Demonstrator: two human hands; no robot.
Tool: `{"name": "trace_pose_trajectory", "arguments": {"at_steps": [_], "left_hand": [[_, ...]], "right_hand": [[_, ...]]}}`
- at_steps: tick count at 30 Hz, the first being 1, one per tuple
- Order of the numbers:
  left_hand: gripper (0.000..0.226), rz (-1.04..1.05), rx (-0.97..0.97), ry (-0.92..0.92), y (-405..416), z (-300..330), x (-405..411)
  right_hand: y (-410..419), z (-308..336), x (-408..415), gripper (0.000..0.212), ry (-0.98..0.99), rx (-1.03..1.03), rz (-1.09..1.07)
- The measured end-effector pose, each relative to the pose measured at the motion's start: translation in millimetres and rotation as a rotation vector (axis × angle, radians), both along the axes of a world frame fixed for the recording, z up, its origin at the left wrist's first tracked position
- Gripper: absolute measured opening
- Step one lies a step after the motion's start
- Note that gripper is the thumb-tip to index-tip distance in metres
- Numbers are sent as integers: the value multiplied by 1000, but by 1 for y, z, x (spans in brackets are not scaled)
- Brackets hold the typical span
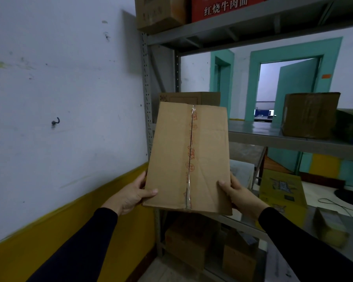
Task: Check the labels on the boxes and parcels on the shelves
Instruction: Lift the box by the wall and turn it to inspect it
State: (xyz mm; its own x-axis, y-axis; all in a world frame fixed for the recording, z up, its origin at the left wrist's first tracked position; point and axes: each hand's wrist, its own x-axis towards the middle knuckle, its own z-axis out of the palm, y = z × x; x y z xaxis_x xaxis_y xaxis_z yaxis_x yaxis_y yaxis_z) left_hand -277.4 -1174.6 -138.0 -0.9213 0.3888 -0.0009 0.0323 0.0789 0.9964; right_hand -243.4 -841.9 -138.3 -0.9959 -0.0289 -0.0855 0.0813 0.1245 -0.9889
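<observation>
- A person holds a brown cardboard box (189,157) up in front of the metal shelves (273,137), in the middle of the view.
- The left hand (130,195) grips the box's bottom left corner, at about 8 o'clock from the box's middle. Its thumb lies on the front face and the other fingers are hidden behind the box.
- The right hand (239,193) grips the bottom right corner, at about 4 o'clock. Its thumb is on the front too.
- So the box sits between the two hands, and most of it sticks up above them.
- A strip of clear tape (191,159) with red marks runs down the middle of the box.
- No label shows on the side facing us.
- Behind the box, at 12 o'clock, another brown box (202,98) sits on the shelf.
- At 2 o'clock, a darker box (310,115) stands on the same shelf.
- At 4 o'clock, a yellow box (281,190) lies on a lower shelf, just beside the right hand.
- A red box (222,7) with white writing sits on the top shelf.
</observation>
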Motion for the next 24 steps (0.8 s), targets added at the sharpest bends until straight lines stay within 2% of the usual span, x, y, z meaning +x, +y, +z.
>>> {"name": "trace_pose_trajectory", "arguments": {"at_steps": [3, 5, 6, 8, 10, 13, 15, 16, 18, 20, 21, 24], "left_hand": [[103, 79, 59, -9, 6, 5, 2], [99, 156, 160, -35, 13, 12, 5], [99, 180, 210, -53, 15, 16, 5], [90, 186, 253, -88, 18, 25, 9], [66, 204, 264, -130, 17, 29, 12], [63, 242, 311, -226, 13, 25, 12], [63, 269, 338, -246, 9, 22, 10], [58, 275, 349, -251, 7, 21, 8], [42, 268, 395, -263, 4, 23, 10], [34, 243, 430, -272, 2, 24, 13], [34, 229, 436, -258, 3, 24, 15], [37, 239, 426, -216, 1, 24, 14]], "right_hand": [[2, 3, 1, 62, -10, -72, -49], [6, 6, -3, 77, -14, -141, -98], [8, 9, -3, 78, 1, -148, -111], [10, 16, -1, 59, 82, -151, -125], [15, 13, 1, 50, 157, -136, -161], [15, 4, 3, 61, 198, -98, -198], [11, 3, 2, 82, 182, -22, -189], [9, 7, 3, 92, 140, 13, -183], [9, 12, 5, 96, 14, 25, -167], [10, 13, 8, 91, -99, -68, -90], [7, 15, 11, 86, -117, -178, -29], [6, 11, 10, 75, -80, -405, -34]]}}
